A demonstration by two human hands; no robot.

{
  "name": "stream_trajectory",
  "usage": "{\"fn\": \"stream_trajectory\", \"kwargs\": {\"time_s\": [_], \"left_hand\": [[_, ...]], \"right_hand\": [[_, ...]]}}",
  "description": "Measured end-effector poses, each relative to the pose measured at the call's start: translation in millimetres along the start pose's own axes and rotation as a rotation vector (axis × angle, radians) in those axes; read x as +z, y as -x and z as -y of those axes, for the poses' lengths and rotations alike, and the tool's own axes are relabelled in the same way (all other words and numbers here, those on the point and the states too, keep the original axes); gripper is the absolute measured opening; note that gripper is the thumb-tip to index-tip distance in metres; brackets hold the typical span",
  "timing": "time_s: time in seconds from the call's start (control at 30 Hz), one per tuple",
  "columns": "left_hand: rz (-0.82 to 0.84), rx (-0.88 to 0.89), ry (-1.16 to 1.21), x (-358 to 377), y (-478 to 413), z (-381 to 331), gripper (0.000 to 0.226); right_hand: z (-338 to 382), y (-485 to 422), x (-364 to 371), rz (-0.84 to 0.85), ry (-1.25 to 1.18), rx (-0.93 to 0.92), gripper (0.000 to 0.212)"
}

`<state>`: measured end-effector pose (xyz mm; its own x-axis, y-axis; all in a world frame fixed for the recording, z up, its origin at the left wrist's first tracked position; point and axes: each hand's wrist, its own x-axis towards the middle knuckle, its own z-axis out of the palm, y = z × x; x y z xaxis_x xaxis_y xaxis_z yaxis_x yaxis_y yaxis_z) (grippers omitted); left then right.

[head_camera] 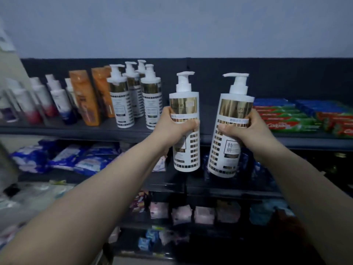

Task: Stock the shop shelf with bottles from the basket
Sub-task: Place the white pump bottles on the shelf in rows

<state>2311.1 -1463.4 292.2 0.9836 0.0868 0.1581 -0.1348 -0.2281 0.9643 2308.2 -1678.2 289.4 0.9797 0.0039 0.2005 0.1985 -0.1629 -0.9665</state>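
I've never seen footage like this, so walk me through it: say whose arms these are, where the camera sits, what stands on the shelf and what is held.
No machine here: a person wears one wide-angle camera on the head, so both arms are their own. The left hand grips one white pump bottle with a gold band; the right hand grips a second pump bottle like it, both roughly upright before the top shelf. On that shelf stand matching pump bottles, orange packs, small white bottles at the left and toothpaste boxes at the right. Lower shelves hold blurred packets.
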Motion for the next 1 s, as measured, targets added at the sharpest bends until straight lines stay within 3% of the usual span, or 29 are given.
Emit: {"fn": "stream_trajectory", "kwargs": {"time_s": [0.57, 1.0], "left_hand": [[-0.176, 0.139, -0.069, -65, -75, 12, 0.064], [-0.348, 0.097, -0.102, -86, -97, 21, 0.065]], "right_hand": [[17, -104, 75, -0.082, 0.01, -0.121, 0.061], [-15, -237, 131, 0.094, 0.045, -0.161, 0.07]]}}
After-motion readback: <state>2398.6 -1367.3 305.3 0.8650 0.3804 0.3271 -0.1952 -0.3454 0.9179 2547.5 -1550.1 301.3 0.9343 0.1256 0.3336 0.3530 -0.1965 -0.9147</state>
